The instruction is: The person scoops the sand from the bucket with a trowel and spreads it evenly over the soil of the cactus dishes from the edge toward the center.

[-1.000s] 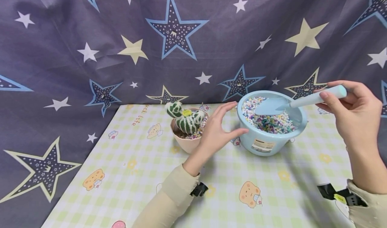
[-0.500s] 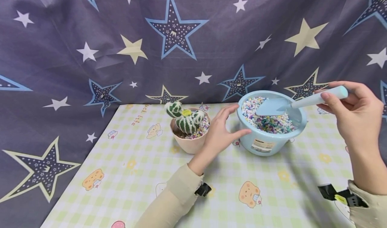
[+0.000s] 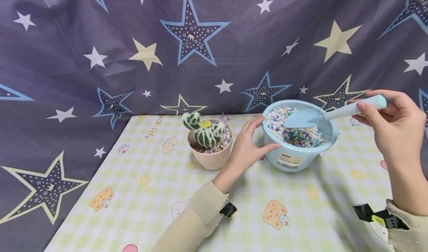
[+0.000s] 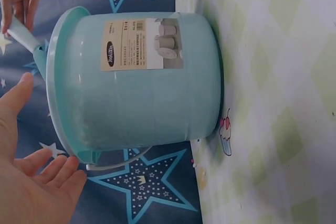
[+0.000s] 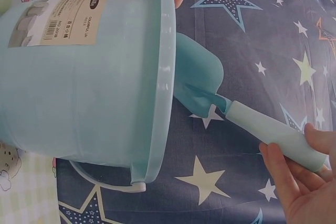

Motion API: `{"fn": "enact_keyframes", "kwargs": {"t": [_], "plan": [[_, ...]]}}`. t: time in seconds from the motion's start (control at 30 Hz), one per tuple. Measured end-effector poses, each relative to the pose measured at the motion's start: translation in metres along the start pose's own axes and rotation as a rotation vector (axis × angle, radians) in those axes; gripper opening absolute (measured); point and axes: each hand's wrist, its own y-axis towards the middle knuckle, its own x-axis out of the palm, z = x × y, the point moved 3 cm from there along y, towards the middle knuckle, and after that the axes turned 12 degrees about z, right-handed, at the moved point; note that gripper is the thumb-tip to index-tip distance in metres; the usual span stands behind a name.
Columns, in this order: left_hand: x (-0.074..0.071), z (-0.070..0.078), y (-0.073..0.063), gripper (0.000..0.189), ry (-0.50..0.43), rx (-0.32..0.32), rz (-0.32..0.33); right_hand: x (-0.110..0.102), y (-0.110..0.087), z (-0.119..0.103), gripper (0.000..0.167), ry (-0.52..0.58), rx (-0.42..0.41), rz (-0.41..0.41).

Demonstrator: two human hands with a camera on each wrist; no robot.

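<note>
A light blue bucket [image 3: 291, 159] holds small multicoloured pellets [image 3: 302, 136]. My right hand [image 3: 396, 123] pinches the pale handle of a light blue hand trowel [image 3: 302, 117] between thumb and fingers. The trowel blade overlaps the pellets in the head view; from the right wrist it shows at the bucket's rim. My left hand [image 3: 245, 149] spreads thumb and fingers at the bucket's left side, fingertips right at the rim, holding nothing. Left of that hand stands a pinkish pot [image 3: 210, 161] with a green-and-white striped cactus [image 3: 207, 136] and some of the same pellets.
A light checked tablecloth [image 3: 140, 207] with printed bears and flowers covers the table. Behind it hangs a dark curtain [image 3: 127, 32] with stars. The bucket's thin white carrying handle [image 4: 118, 166] hangs down at its side.
My left hand has moved slightly right, away from the pot and closer to the bucket's rim. The right hand and trowel have shifted only slightly to the right.
</note>
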Motion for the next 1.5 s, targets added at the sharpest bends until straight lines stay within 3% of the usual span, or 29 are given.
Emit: {"fn": "enact_keyframes", "kwargs": {"t": [0.27,0.47,0.6,0.87,1.07,1.23,1.37,1.5], "plan": [[0.005,-0.001,0.0,0.087,0.019,-0.025,0.012,-0.002,0.002,-0.001,0.025,-0.029,0.0,0.015],[0.009,-0.005,-0.001,0.091,0.014,-0.074,0.006,-0.004,0.002,0.0,0.024,0.056,0.019,0.004],[0.012,-0.007,-0.001,0.093,0.008,-0.101,-0.001,-0.006,0.003,0.0,0.025,0.055,0.02,-0.004],[0.016,-0.008,-0.002,0.094,0.018,-0.115,-0.004,-0.008,0.008,-0.001,0.025,0.162,0.021,-0.042],[0.019,-0.008,-0.002,0.095,0.033,-0.126,-0.004,-0.01,0.016,-0.002,0.026,0.171,-0.011,-0.082],[0.019,-0.008,-0.003,0.094,0.028,-0.127,-0.003,-0.01,0.02,-0.003,0.026,0.117,0.019,-0.042],[0.018,-0.007,-0.003,0.092,0.027,-0.126,-0.01,-0.012,0.022,-0.004,0.029,0.002,-0.008,-0.031],[0.018,-0.006,-0.003,0.092,0.032,-0.128,-0.018,-0.011,0.024,-0.008,0.034,-0.231,-0.088,-0.026]]}}
